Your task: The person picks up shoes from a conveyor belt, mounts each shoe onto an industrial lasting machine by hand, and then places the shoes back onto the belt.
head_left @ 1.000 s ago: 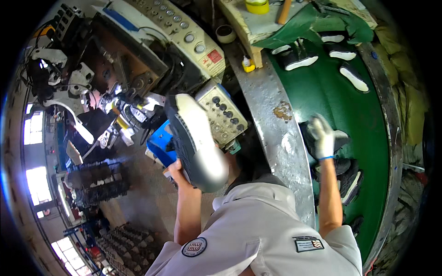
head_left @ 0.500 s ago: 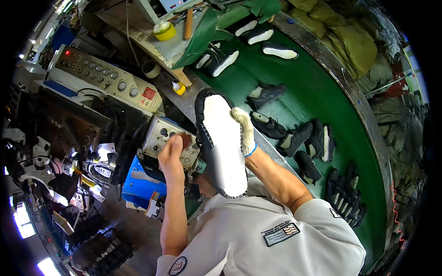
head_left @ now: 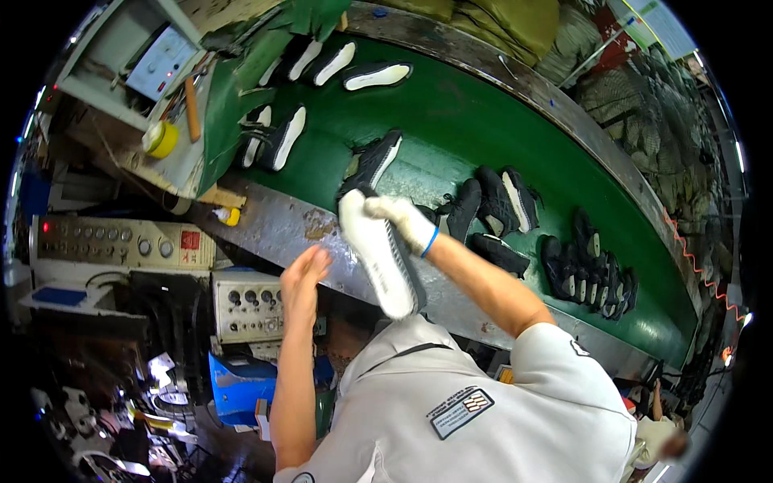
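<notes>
A black shoe (head_left: 418,282) hangs in front of me with its white sole turned up, its toe and heel lying along a slanting line. My right hand (head_left: 403,219), in a pale knitted glove with a blue cuff, grips the shoe near its far end. To the left of the shoe, my bare left hand (head_left: 303,282) is raised apart from it, fingers loosely stretched and nothing visible in them. Just beyond the held shoe, another black shoe (head_left: 374,163) lies on the green belt (head_left: 459,121).
Several black shoes (head_left: 495,201) are spread along the belt, with a row (head_left: 588,278) at right. A metal ledge (head_left: 282,221) borders it. At left are a control panel (head_left: 129,240), a knob box (head_left: 248,302), a yellow tub (head_left: 161,139) and a wooden-handled tool (head_left: 192,109).
My view has swung right, toward the belt. The shoe in my right hand has come over the metal ledge and tilted; my left hand stays beside it, apart.
</notes>
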`<state>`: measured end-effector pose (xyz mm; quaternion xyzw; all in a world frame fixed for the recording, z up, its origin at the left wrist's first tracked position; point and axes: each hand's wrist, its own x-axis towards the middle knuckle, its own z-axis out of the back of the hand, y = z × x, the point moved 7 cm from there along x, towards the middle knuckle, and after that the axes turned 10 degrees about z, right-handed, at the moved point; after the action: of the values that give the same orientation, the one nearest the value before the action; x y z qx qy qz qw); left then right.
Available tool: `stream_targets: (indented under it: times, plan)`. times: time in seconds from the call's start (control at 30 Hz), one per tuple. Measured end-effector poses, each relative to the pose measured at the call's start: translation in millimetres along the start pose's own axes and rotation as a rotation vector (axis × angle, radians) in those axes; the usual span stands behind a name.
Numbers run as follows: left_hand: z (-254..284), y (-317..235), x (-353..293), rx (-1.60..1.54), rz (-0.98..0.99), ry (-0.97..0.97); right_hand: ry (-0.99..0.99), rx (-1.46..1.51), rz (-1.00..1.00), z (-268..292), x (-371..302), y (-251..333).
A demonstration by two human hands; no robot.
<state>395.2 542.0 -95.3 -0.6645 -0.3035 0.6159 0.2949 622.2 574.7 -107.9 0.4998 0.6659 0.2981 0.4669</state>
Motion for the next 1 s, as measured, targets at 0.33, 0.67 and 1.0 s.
stream_targets:
  times: [0.33, 0.67, 1.0]
  plan:
    - [243.1, 86.8, -144.7, 1.181, 0.036, -1.068, -0.385, -1.493, -0.134, 252.3, 183.7, 20.9]
    - [203.1, 112.2, -187.8, 1.58, 0.052, -1.295, -0.627, -0.321, -0.173, 237.4, 457.7, -37.0]
    - [199.7, 95.4, -170.5, 1.465, 0.084, -1.288, -1.131, -0.228, -0.206, 233.1, 561.8, -46.9]
